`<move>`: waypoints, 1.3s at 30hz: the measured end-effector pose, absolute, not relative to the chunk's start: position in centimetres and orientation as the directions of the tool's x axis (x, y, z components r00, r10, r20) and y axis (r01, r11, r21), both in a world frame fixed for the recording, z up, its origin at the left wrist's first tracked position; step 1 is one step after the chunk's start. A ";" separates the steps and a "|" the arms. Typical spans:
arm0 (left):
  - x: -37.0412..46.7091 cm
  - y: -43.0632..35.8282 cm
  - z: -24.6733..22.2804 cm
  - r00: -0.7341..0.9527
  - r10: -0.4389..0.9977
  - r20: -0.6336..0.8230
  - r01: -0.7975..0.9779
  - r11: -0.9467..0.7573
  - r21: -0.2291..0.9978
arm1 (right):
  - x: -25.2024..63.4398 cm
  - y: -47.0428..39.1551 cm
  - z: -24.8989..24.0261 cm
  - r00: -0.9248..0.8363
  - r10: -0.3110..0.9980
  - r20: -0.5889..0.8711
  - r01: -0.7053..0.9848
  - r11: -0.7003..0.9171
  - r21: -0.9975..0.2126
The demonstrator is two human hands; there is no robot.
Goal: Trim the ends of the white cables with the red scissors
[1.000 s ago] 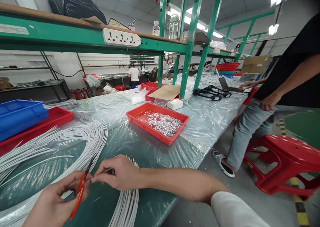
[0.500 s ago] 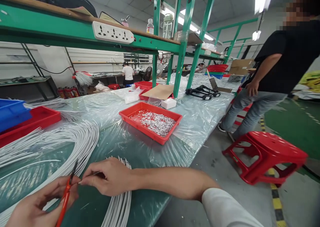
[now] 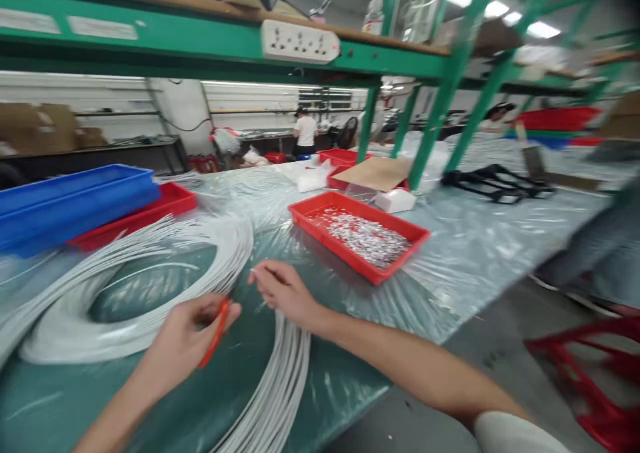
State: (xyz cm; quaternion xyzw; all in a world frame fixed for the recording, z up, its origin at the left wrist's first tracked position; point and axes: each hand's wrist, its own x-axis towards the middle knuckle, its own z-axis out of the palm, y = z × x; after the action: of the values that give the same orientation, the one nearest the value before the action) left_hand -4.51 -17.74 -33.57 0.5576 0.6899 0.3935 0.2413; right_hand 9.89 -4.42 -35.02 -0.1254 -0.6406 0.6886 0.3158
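Observation:
My left hand (image 3: 193,326) is closed around an orange-handled tool (image 3: 215,333), its dark tip pointing up beside the white cable coil (image 3: 100,330). Just to the right, my right hand (image 3: 283,290) is pinched, fingertips together; whatever is between them is too small and blurred to name. Beneath my right hand, a bundle of white cables (image 3: 280,393) runs down toward the front edge. A red tray (image 3: 333,240) of small shiny metal pieces stands beyond my right hand. The two hands are a little apart.
Blue trays (image 3: 80,200) rest by a red tray (image 3: 175,200) at left. Behind stand a white box (image 3: 395,200), brown cardboard (image 3: 375,173) and black frames (image 3: 495,183). A green shelf (image 3: 200,46) crosses above. A person's legs (image 3: 590,240) and a red stool (image 3: 590,380) are right.
The view has swung left, so the table things appear farther right. My hands, close together before, have moved apart, and the tool's tip is now away from my right fingertips.

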 end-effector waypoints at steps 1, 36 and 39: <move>-4.2 -17.8 -33.3 -0.248 0.967 0.063 0.564 0.091 0.820 | 9.9 -4.6 -35.0 -0.780 0.579 0.238 -0.299 -0.010 -0.954; -3.4 -17.9 -32.3 -0.232 0.973 0.016 0.471 0.098 0.877 | 10.4 -4.0 -34.9 -0.888 0.378 0.263 -0.322 -0.102 -0.941; -3.5 -18.0 -32.3 -0.232 0.973 0.013 0.483 0.103 0.870 | 10.4 -3.7 -34.7 -0.902 0.359 0.240 -0.291 -0.094 -0.952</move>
State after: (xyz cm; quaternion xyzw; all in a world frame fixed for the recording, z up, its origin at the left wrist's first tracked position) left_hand -3.52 -17.95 -32.27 0.5380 0.6761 0.3986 0.3074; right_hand 10.37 -3.74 -34.71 -0.0269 -0.6361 0.7392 0.2199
